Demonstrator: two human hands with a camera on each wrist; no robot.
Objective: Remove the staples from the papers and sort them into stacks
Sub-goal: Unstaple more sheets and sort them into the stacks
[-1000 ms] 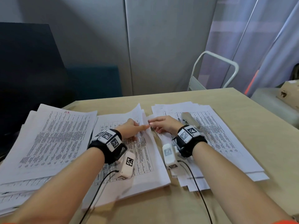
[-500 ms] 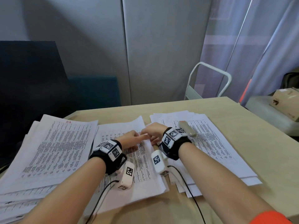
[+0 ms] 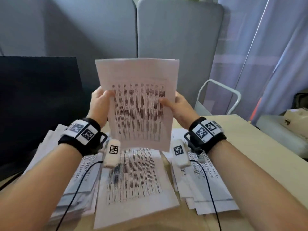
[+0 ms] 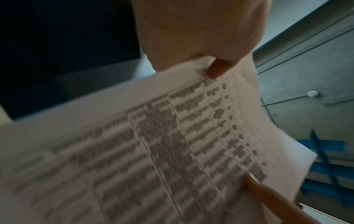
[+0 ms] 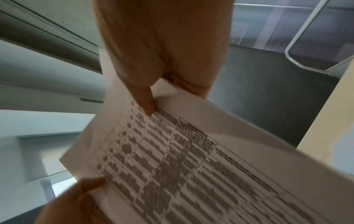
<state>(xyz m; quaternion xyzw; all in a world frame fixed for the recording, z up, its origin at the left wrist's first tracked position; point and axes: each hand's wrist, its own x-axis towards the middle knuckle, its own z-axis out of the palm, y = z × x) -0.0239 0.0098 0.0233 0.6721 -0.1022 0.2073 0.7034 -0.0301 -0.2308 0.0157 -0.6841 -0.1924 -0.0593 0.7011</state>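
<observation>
Head view: nearest, three stacks of printed papers lie on the table (image 3: 250, 130): a left stack (image 3: 55, 164), a middle stack (image 3: 133, 180) and a right stack (image 3: 205, 184). Above the middle one, a set of sheets (image 3: 140, 104) stands upright, its side edges pinched by the left hand (image 3: 98, 104) and the right hand (image 3: 180, 105). No staple shows. Likely the sorting step; next, pick the matching stack and lay the sheets flat.
</observation>
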